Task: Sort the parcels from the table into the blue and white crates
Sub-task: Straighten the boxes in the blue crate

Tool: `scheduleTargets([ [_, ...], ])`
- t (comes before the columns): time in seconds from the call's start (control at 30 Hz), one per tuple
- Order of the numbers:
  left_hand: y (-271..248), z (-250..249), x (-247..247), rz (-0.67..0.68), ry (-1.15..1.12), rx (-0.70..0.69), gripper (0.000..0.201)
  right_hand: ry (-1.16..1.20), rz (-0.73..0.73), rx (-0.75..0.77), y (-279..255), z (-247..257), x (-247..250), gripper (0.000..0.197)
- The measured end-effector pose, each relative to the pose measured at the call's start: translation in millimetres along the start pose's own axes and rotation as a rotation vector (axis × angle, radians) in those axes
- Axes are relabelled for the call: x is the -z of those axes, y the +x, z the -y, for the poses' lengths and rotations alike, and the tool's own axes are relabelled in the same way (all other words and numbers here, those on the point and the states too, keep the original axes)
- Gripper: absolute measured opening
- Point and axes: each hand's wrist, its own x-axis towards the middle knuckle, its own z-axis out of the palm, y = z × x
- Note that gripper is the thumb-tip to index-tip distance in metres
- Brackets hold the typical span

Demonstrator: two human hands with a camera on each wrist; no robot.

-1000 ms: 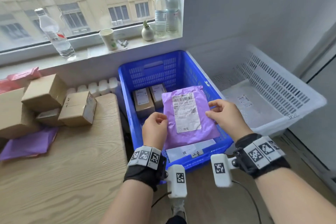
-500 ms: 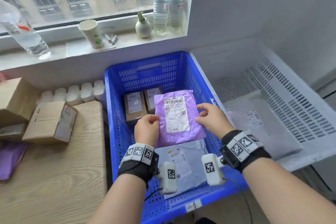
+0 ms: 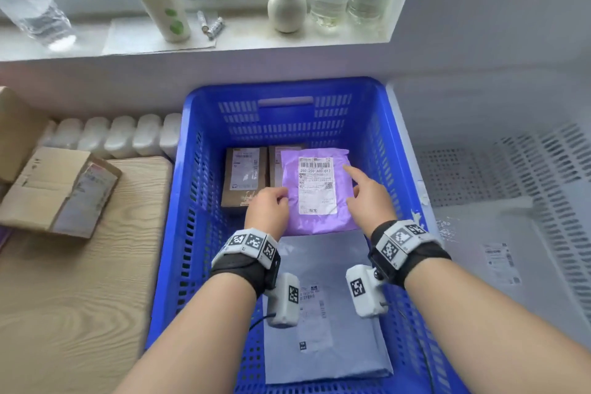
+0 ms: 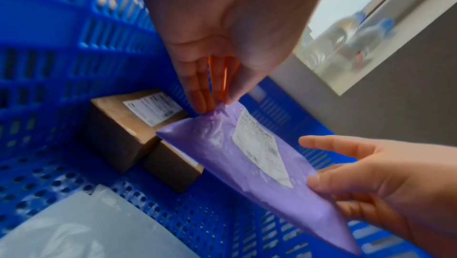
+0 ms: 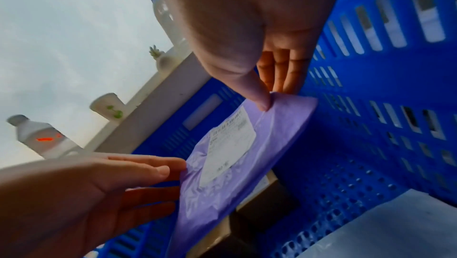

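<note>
Purple parcel [image 3: 319, 192] pinched between left hand [image 3: 268, 209], right hand [image 3: 367, 198].

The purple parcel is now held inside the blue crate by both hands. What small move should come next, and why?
Probably lower the purple parcel a little more and let go. The left hand and right hand pinch its edges low inside the blue crate, just above the brown boxes.

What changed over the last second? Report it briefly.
The purple mailer went down and forward into the blue crate, now partly over the brown boxes. The left hand and right hand still pinch its edges. Boxes and grey mailer stayed put.
</note>
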Motion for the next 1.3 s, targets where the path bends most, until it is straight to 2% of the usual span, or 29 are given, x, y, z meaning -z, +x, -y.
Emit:
scheduleTargets([
  [0.07,21,-2,-15,0.051,0.018,-0.019,0.016,-0.043,-0.007,-0.03,21,-10,-6,0.062],
  [0.13,44,-3,-30,0.098,0.052,-0.04,0.023,-0.104,-0.014,-0.051,41,-19,-12,0.053],
  [0.33,107,9,-75,0.27,0.342,-0.205,0.03,-0.358,-0.007,-0.082,86,-32,-36,0.028],
  [0.43,127,16,-94,0.303,0.589,-0.287,0.034,-0.427,0.017,-0.137,101,-36,-51,0.031],
  [0.6,149,28,-114,0.256,0.855,-0.415,0.042,-0.504,0.069,-0.175,128,-42,-72,0.036],
  [0.73,160,36,-123,0.26,0.959,-0.522,0.049,-0.576,0.135,-0.209,144,-48,-82,0.036],
  [0.87,165,42,-129,0.223,0.999,-0.588,0.04,-0.66,0.197,-0.206,151,-56,-95,0.033],
  [0.97,172,41,-131,0.234,1.096,-0.673,0.043,-0.705,0.248,-0.184,159,-64,-103,0.034],
  [1.1,181,35,-137,0.331,1.26,-0.685,0.047,-0.787,0.264,-0.142,167,-75,-111,0.034],
  [1.17,183,33,-142,0.361,1.317,-0.687,0.046,-0.795,0.223,-0.137,169,-79,-121,0.031],
  [1.23,185,31,-147,0.352,1.343,-0.676,0.046,-0.778,0.125,-0.087,174,-79,-127,0.033],
  [1.3,187,29,-152,0.32,1.359,-0.66,0.049,-0.768,0.145,-0.08,178,-85,-131,0.042],
])
